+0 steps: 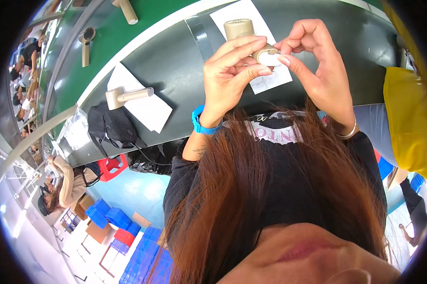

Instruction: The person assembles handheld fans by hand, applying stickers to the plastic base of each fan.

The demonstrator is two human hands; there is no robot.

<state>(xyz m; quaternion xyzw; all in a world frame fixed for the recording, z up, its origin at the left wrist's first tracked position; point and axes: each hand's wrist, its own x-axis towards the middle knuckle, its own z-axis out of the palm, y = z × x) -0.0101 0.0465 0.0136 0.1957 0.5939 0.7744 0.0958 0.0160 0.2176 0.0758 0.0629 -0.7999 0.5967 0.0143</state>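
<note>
My left hand (232, 71) is wrapped round the handle of a beige device (238, 27) that looks like a small handheld fan. Its round head points away from me, over a white sheet of paper (272, 80) on the dark table. The handle's end faces my right hand, and a white oval piece (269, 58) shows there. My right hand (320, 66) pinches at the edge of this piece between thumb and fingertips; the other fingers are curled. Whether the piece is a cap or a sticker, I cannot tell.
Left on the table, a second beige device (128, 96) lies on white paper (152, 111) beside a black bag (111, 125). More such devices (85, 47) rest on the green belt (152, 14) beyond. A person in yellow (405, 118) is close on the right; another (66, 182) sits left.
</note>
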